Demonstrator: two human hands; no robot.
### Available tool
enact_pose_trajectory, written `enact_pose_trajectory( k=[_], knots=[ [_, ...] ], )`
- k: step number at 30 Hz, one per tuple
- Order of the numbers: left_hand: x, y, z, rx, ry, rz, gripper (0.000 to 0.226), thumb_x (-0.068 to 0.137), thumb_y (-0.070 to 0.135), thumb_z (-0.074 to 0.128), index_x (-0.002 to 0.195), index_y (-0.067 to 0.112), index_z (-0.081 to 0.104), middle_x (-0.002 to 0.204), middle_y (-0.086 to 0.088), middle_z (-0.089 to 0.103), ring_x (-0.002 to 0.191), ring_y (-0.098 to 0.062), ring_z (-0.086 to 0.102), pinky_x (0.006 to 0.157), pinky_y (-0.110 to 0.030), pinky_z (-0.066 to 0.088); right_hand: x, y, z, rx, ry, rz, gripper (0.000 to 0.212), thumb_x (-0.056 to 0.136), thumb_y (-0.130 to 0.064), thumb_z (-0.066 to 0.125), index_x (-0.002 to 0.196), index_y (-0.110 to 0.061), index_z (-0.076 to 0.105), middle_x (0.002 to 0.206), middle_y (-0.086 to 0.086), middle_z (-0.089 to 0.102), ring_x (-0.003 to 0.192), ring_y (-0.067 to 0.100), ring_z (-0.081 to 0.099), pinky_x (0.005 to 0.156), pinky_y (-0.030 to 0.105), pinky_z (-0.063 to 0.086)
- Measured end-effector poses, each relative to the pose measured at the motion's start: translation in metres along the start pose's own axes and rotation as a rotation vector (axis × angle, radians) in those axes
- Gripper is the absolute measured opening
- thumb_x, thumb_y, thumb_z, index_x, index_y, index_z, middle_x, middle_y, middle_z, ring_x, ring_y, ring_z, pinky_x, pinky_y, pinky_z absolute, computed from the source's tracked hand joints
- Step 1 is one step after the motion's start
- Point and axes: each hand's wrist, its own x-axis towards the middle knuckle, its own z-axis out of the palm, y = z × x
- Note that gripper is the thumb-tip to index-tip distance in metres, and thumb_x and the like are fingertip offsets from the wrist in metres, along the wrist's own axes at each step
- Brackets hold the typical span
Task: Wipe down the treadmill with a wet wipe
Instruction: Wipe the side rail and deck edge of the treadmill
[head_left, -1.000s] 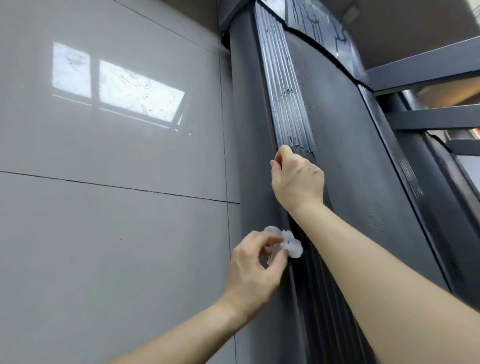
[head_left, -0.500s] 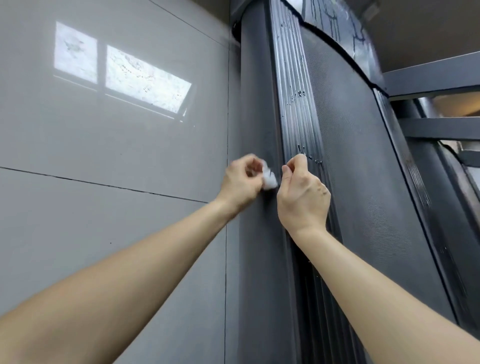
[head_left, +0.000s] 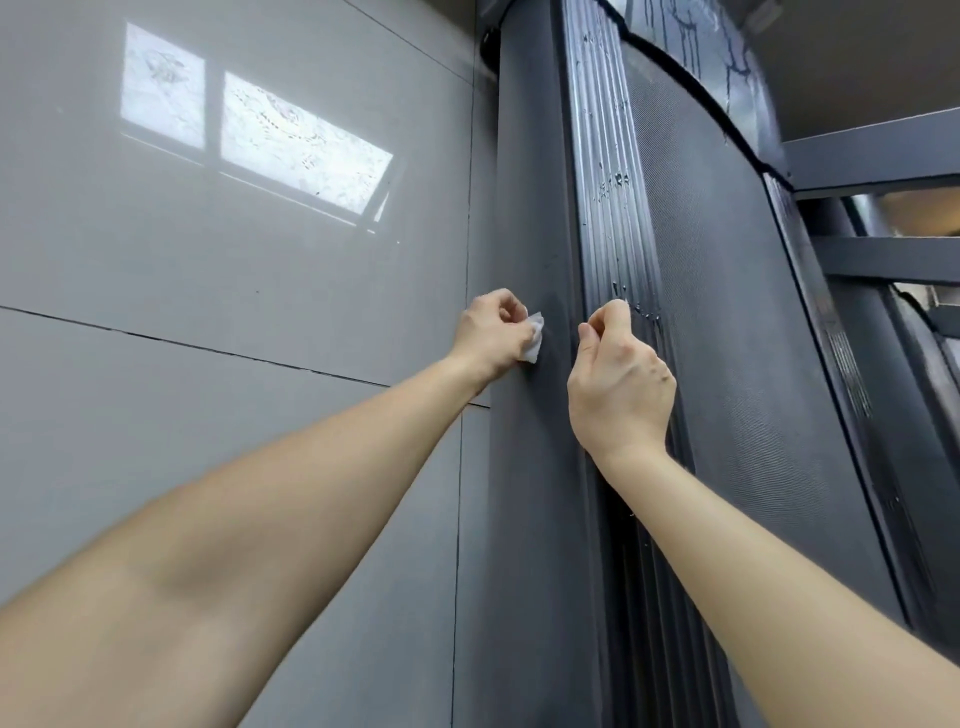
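Left hand (head_left: 491, 338) pinches wipe (head_left: 534, 340) on treadmill (head_left: 524, 467) — right hand (head_left: 618, 384) curled.

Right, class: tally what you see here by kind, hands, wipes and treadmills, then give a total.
Hands: 2, left hand and right hand
Wipes: 1, wipe
Treadmills: 1, treadmill
Total: 4

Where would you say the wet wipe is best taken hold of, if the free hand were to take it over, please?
Probably by the white corner of the wet wipe that sticks out past the left hand, coming from the right, where the right hand already is. The rest is bunched inside the left hand's fingers against the treadmill, so only that edge offers a pinch.
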Motion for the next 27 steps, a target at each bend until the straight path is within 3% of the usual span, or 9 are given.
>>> enact_pose_trajectory(
  k=[5, 8, 10, 13, 15, 18, 21, 24, 27],
  knots=[
    [-0.115, -0.057, 0.009, -0.188, -0.106, -0.131, 0.021, 0.094, 0.001, 0.065, 0.078, 0.007, 0.052, 0.063, 0.003, 0.055, 0.054, -0.011, 0.05, 0.057, -0.017, 0.042, 0.0, 0.001, -0.001, 0.005, -0.008, -0.007, 0.017, 0.108, -0.025, 0.041, 0.106, -0.01, 0.049, 0.069, -0.001, 0.052, 0.06, 0.029, 0.046, 0.06, 0.037, 0.033],
    [-0.197, -0.084, 0.011, -0.269, -0.252, -0.308, 0.02, 0.091, -0.012, 0.055, 0.078, 0.001, 0.048, 0.068, -0.012, 0.049, 0.058, -0.022, 0.049, 0.057, -0.021, 0.047, 0.0, 0.002, -0.001, 0.016, -0.001, -0.001, 0.017, 0.108, -0.025, 0.042, 0.106, -0.01, 0.049, 0.069, -0.001, 0.051, 0.061, 0.029, 0.046, 0.061, 0.037, 0.032],
    [-0.189, -0.092, 0.012, -0.284, -0.225, -0.379, 0.018, 0.09, -0.009, 0.056, 0.078, 0.004, 0.051, 0.068, -0.011, 0.053, 0.056, -0.022, 0.054, 0.061, -0.027, 0.051, 0.0, 0.001, -0.001, 0.024, 0.003, 0.003, 0.017, 0.108, -0.025, 0.042, 0.106, -0.01, 0.05, 0.069, -0.002, 0.05, 0.062, 0.029, 0.045, 0.062, 0.037, 0.03],
    [-0.119, -0.071, 0.012, -0.293, -0.083, -0.302, 0.011, 0.09, 0.005, 0.065, 0.082, 0.01, 0.061, 0.076, 0.003, 0.066, 0.06, -0.014, 0.064, 0.07, -0.03, 0.055, 0.001, 0.001, -0.002, 0.023, -0.001, 0.005, 0.017, 0.108, -0.026, 0.042, 0.106, -0.01, 0.05, 0.07, -0.001, 0.052, 0.063, 0.029, 0.046, 0.063, 0.037, 0.031],
    [-0.064, -0.043, 0.008, -0.345, 0.007, -0.29, 0.003, 0.093, 0.013, 0.067, 0.091, 0.012, 0.065, 0.082, 0.002, 0.068, 0.066, -0.013, 0.067, 0.071, -0.026, 0.056, 0.0, 0.0, -0.001, 0.037, 0.007, 0.004, 0.017, 0.108, -0.026, 0.042, 0.106, -0.011, 0.05, 0.071, 0.0, 0.053, 0.064, 0.03, 0.047, 0.063, 0.037, 0.032],
    [-0.015, -0.022, 0.005, -0.408, 0.111, -0.331, 0.012, 0.092, 0.025, 0.072, 0.091, 0.016, 0.063, 0.091, -0.003, 0.074, 0.08, -0.019, 0.074, 0.079, -0.029, 0.059, 0.0, 0.0, -0.001, 0.043, 0.014, 0.006, 0.016, 0.107, -0.027, 0.043, 0.105, -0.012, 0.05, 0.072, 0.001, 0.053, 0.064, 0.03, 0.047, 0.063, 0.037, 0.033],
    [-0.042, -0.054, 0.013, -0.412, 0.07, -0.43, 0.011, 0.098, 0.017, 0.067, 0.091, 0.012, 0.061, 0.077, -0.001, 0.068, 0.062, -0.009, 0.068, 0.069, -0.023, 0.056, -0.001, 0.0, -0.002, 0.049, 0.006, 0.007, 0.017, 0.107, -0.027, 0.043, 0.105, -0.012, 0.049, 0.071, 0.001, 0.053, 0.062, 0.029, 0.047, 0.062, 0.037, 0.032],
    [-0.117, -0.113, 0.024, -0.331, -0.032, -0.585, 0.013, 0.097, 0.006, 0.062, 0.085, 0.01, 0.064, 0.071, -0.006, 0.062, 0.059, -0.017, 0.054, 0.06, -0.026, 0.05, -0.002, 0.001, -0.001, 0.055, 0.015, 0.004, 0.016, 0.107, -0.027, 0.044, 0.104, -0.012, 0.05, 0.069, -0.001, 0.052, 0.061, 0.029, 0.046, 0.062, 0.036, 0.031],
    [-0.186, -0.136, 0.024, -0.315, -0.13, -0.644, 0.015, 0.089, 0.013, 0.066, 0.074, 0.012, 0.061, 0.067, -0.007, 0.064, 0.065, -0.023, 0.058, 0.073, -0.045, 0.06, -0.001, 0.002, -0.001, 0.076, 0.035, -0.005, 0.016, 0.107, -0.026, 0.045, 0.103, -0.012, 0.051, 0.068, -0.002, 0.05, 0.06, 0.028, 0.045, 0.062, 0.036, 0.03]
  ],
)
